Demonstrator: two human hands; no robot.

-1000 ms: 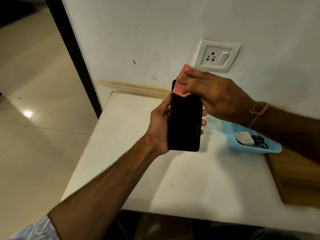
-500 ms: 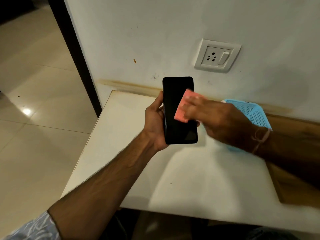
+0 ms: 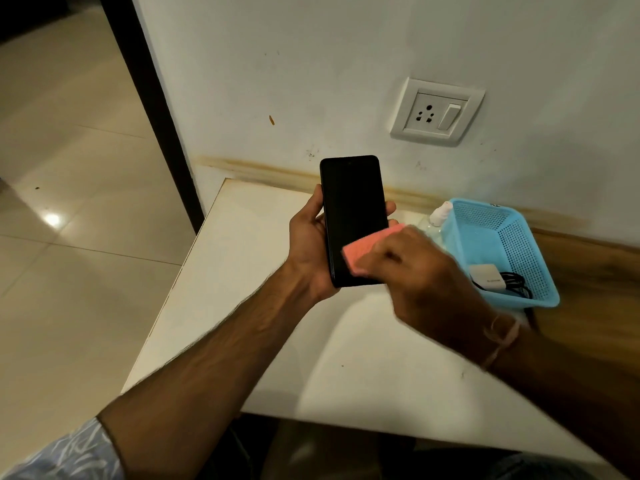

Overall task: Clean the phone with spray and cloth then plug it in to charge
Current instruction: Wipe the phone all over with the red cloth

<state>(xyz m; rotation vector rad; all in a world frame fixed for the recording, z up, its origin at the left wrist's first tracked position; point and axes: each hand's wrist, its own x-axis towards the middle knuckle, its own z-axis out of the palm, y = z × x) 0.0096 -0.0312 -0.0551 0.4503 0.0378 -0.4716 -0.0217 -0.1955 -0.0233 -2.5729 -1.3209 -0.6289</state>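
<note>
Above the white counter the left hand grips the upright phone while the right hand pinches a pink cloth against its lower screen (blurred, probably mid-wipe), the charger right of both hands not yet plugged in.

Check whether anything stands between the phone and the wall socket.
Nothing visible does: bare wall lies between the phone, held in the left hand, and the empty wall socket up to its right. The charger lies in the blue basket, and the right hand holds the cloth on the screen.
</note>
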